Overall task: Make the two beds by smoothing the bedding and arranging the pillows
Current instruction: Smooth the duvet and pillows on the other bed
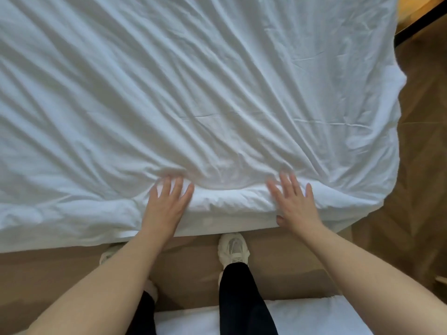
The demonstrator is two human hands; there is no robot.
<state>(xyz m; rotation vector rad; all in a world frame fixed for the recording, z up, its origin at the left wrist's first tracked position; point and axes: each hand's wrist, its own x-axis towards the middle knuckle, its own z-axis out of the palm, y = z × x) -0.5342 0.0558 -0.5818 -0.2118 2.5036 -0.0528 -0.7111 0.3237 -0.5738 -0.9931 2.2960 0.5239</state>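
Observation:
A wrinkled white duvet (193, 81) covers the bed and fills most of the view, with long creases fanning out from its near edge. My left hand (167, 201) lies flat on that near edge, fingers straight and spread. My right hand (296, 201) presses flat on the same edge to the right, fingers straight, thumb over the side of the bedding. Both hands are slightly blurred. No pillow is in view.
I stand on a brown floor (423, 165) between the beds, my white shoes (233, 247) close to the bed's side. White bedding of the second bed (314, 315) shows at the bottom behind my legs. A wooden piece with a dark edge (416, 18) sits at top right.

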